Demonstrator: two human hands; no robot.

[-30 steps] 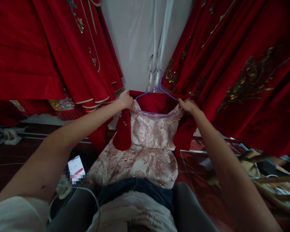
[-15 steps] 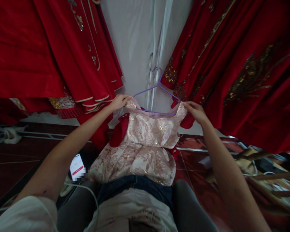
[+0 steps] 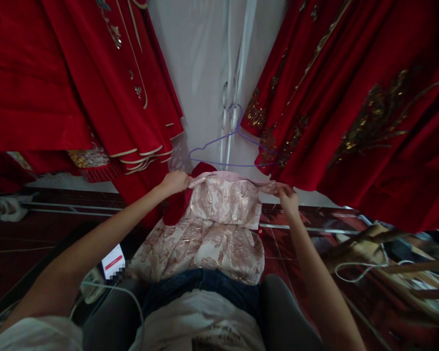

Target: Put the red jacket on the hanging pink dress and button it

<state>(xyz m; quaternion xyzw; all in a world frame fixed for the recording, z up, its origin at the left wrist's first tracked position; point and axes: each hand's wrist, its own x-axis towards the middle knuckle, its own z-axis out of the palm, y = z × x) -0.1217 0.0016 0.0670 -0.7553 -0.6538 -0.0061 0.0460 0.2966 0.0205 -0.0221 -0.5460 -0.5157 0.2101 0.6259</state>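
Note:
A pale pink sleeveless dress (image 3: 223, 200) with a metallic gold floral pattern spreads across my lap, its neckline stretched wide. My left hand (image 3: 174, 183) is closed on its left shoulder strap. The other strap is pinched in my right hand (image 3: 287, 195). Just beyond the neckline, a thin purple hanger (image 3: 219, 165) hangs at the white door handles (image 3: 233, 117), apart from the dress. Red fabric (image 3: 175, 209) shows behind the dress's left side; where it continues underneath is hidden.
Red embroidered garments (image 3: 120, 97) hang on the left, and more red garments (image 3: 351, 122) on the right. White doors (image 3: 193, 58) stand between them. A lit phone (image 3: 113, 262) lies left of my leg, near a white cable (image 3: 126, 288). Wooden pieces (image 3: 417, 265) clutter the right floor.
Both hands have drawn the dress straps off the hanger and down toward me. The hanger stays up at the door handles. Its whole outline now shows.

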